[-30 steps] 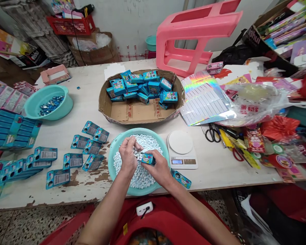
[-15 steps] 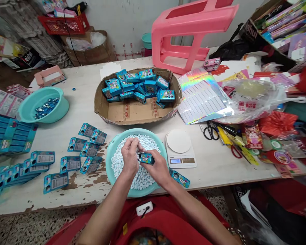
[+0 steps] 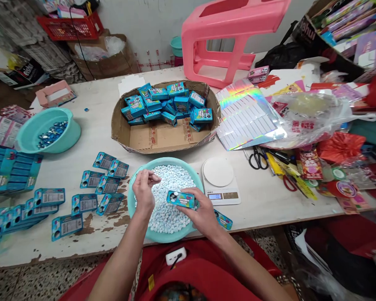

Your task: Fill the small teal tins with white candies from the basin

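Over the turquoise basin (image 3: 198, 172) of pale blue candies (image 3: 172, 222), my right hand (image 3: 203, 211) holds a small blue box (image 3: 184, 200) by its right end. The box lies nearly level, with white showing in the round window at its left end. My left hand (image 3: 145, 190) is above the basin's left part, apart from the box, its fingers pinched together; whatever they may hold is too small to make out. A white scale (image 3: 219, 177) stands just right of the basin. Another blue box (image 3: 223, 220) lies below the scale, near my right wrist.
Behind the basin is a cardboard tray (image 3: 163, 140) with many blue boxes. More blue boxes (image 3: 84, 203) lie to the left, near a turquoise bowl (image 3: 72, 129) of shiny blue pieces. Scissors (image 3: 258, 159), holographic sheets (image 3: 247, 117) and a pink stool (image 3: 238, 46) are at the right and back.
My left hand has moved left, away from the box. My right hand has turned the box so that its printed face and round window show upward. The view has shifted slightly.
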A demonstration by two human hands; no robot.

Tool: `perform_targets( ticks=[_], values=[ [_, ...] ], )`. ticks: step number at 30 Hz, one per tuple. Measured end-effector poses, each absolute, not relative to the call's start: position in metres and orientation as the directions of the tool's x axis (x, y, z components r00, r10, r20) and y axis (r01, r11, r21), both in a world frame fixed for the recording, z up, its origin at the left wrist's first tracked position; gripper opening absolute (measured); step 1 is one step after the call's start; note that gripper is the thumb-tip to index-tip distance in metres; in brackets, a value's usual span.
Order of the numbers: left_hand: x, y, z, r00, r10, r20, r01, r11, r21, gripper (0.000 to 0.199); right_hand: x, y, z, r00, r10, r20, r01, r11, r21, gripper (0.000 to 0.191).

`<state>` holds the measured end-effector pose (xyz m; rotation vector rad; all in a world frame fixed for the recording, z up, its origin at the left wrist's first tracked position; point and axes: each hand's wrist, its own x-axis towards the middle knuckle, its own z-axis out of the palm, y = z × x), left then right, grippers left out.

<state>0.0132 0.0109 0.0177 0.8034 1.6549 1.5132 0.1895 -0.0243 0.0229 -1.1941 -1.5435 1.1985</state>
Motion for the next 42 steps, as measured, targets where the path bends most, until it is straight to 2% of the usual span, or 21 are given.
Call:
perform_targets(
  ticks=[2, 4, 5, 7, 10, 15, 20, 22, 24, 26, 28, 31, 34, 38, 42],
  values=[
    [-0.002, 0.008, -0.013, -0.488, 0.870, -0.066, 0.332, 0.255, 0.908, 0.029, 0.197, -0.026, 0.024, -0.180, 0.982, 0.064, 0.201, 0.100, -0.975, 0.034],
    [-0.008, 0.004, -0.042, -0.390, 0.920, -0.015, 0.660, 0.292, 0.692, 0.027, 0.200, -0.025, 0.024, -0.168, 0.984, 0.067, 0.216, 0.103, -0.971, 0.033],
    [-0.006, 0.001, -0.053, -0.346, 0.938, -0.002, 0.758, 0.281, 0.589, 0.027, 0.200, -0.025, 0.024, -0.173, 0.982, 0.069, 0.218, 0.107, -0.970, 0.033],
    [0.005, -0.004, -0.067, -0.287, 0.958, -0.014, 0.844, 0.260, 0.469, 0.029, 0.199, -0.023, 0.024, -0.180, 0.981, 0.078, 0.215, 0.117, -0.970, 0.034],
    [0.027, -0.012, -0.071, -0.229, 0.966, -0.122, 0.857, 0.260, 0.445, 0.023, 0.195, -0.020, 0.024, -0.158, 0.983, 0.093, 0.210, 0.125, -0.970, 0.032],
    [0.033, -0.011, -0.069, -0.238, 0.938, -0.253, 0.625, 0.347, 0.699, 0.009, 0.195, -0.019, 0.017, -0.136, 0.989, 0.060, 0.235, 0.091, -0.968, 0.031],
    [0.018, -0.003, -0.063, -0.252, 0.909, -0.333, 0.441, 0.414, 0.796, 0.030, 0.201, -0.021, 0.012, -0.124, 0.991, 0.042, 0.289, 0.077, -0.954, 0.031],
    [0.017, -0.003, -0.049, -0.252, 0.881, -0.400, 0.226, 0.455, 0.861, 0.033, 0.202, -0.021, 0.013, -0.134, 0.990, 0.053, 0.304, 0.092, -0.948, 0.031],
    [0.019, -0.004, -0.028, -0.206, 0.867, -0.453, -0.123, 0.436, 0.891, 0.028, 0.201, -0.022, 0.014, -0.147, 0.987, 0.069, 0.317, 0.113, -0.942, 0.031],
    [0.023, -0.004, -0.004, -0.160, 0.891, -0.425, -0.425, 0.326, 0.844, 0.021, 0.197, -0.022, 0.015, -0.165, 0.983, 0.084, 0.330, 0.135, -0.934, 0.031],
    [0.028, -0.002, 0.016, -0.170, 0.924, -0.342, -0.546, 0.201, 0.814, 0.016, 0.190, -0.022, 0.015, -0.189, 0.978, 0.090, 0.347, 0.153, -0.925, 0.030],
    [0.037, 0.001, 0.033, -0.236, 0.938, -0.255, -0.571, 0.079, 0.817, 0.015, 0.180, -0.022, 0.017, -0.221, 0.972, 0.079, 0.373, 0.159, -0.914, 0.030],
    [0.045, 0.002, 0.040, -0.319, 0.923, -0.214, -0.529, 0.014, 0.849, 0.023, 0.174, -0.022, 0.020, -0.231, 0.970, 0.069, 0.381, 0.155, -0.911, 0.031],
    [0.050, 0.002, 0.046, -0.381, 0.901, -0.209, -0.482, -0.001, 0.876, 0.033, 0.174, -0.023, 0.026, -0.227, 0.971, 0.070, 0.371, 0.152, -0.916, 0.029],
    [0.053, 0.003, 0.052, -0.434, 0.869, -0.236, -0.472, 0.004, 0.881, 0.032, 0.175, -0.021, 0.029, -0.205, 0.976, 0.068, 0.346, 0.137, -0.928, 0.029]
  ],
)
